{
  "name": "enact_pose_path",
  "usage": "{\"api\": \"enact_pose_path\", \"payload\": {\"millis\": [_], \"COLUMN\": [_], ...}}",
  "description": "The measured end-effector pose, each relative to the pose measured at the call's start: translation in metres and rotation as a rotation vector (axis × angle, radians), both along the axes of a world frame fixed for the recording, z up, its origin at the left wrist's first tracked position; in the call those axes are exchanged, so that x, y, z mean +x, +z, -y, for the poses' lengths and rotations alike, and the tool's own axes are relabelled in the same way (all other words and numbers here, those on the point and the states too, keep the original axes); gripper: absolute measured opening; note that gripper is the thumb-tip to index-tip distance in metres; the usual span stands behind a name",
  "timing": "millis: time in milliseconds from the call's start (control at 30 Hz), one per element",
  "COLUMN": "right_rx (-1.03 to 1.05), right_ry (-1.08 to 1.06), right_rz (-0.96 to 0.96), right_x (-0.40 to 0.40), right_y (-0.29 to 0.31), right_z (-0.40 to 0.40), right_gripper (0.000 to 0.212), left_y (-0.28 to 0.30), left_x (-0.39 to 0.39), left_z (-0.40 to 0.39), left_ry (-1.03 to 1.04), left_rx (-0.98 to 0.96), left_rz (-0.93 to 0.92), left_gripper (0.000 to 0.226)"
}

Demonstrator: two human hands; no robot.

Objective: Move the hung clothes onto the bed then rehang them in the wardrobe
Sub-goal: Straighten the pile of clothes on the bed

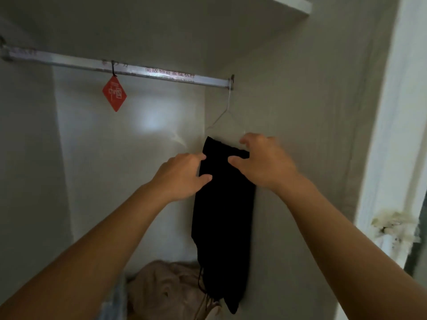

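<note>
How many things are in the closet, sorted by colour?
Black: 1, the black garment on the wire hanger
Red: 1, the red tag hanging on the rail
Beige: 1, the beige cloth heaped at the bottom
Silvery: 2, the wire hanger and the rail
Total: 5

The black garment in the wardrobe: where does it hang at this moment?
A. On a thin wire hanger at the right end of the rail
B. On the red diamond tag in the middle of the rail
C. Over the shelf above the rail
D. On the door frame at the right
A: the black garment is draped over a thin wire hanger hooked at the right end of the rail.
</note>
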State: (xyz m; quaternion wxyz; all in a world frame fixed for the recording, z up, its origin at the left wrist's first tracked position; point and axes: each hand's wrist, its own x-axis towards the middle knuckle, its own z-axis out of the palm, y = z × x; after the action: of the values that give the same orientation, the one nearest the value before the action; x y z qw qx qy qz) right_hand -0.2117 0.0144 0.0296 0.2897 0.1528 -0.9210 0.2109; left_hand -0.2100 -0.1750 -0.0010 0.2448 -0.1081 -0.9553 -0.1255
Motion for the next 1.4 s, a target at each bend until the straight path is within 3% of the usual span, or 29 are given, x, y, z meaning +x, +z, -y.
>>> {"api": "enact_pose_path", "payload": {"millis": [167,300,467,600,1000,1200,1400], "right_rx": [-0.043,0.12,0.31,0.379,0.034,-0.042,-0.144], "right_ry": [-0.039,-0.216,-0.415,-0.45,-0.316,-0.267,-0.19], "right_rz": [-0.066,-0.062,-0.13,-0.157,-0.23,-0.238,-0.178], "right_x": [-0.061,-0.096,-0.12,-0.133,-0.119,-0.102,-0.086], "right_y": [0.03,0.041,0.049,0.051,0.081,0.071,0.047], "right_z": [0.016,0.027,0.044,0.049,0.036,0.021,0.01], "right_gripper": [0.053,0.035,0.03,0.025,0.018,0.008,0.022], "left_y": [0.025,0.04,0.043,0.04,0.048,0.052,0.049], "left_x": [-0.059,-0.097,-0.122,-0.13,-0.132,-0.126,-0.11], "left_z": [-0.012,-0.013,-0.004,0.006,0.008,0.004,0.001], "left_ry": [-0.007,-0.022,-0.035,-0.048,-0.065,-0.057,-0.014], "left_rx": [0.028,0.044,0.055,0.064,0.147,0.176,0.214], "left_rz": [0.028,0.031,0.022,0.022,-0.029,-0.077,-0.062], "left_gripper": [0.051,0.039,0.037,0.04,0.051,0.029,0.048]}}
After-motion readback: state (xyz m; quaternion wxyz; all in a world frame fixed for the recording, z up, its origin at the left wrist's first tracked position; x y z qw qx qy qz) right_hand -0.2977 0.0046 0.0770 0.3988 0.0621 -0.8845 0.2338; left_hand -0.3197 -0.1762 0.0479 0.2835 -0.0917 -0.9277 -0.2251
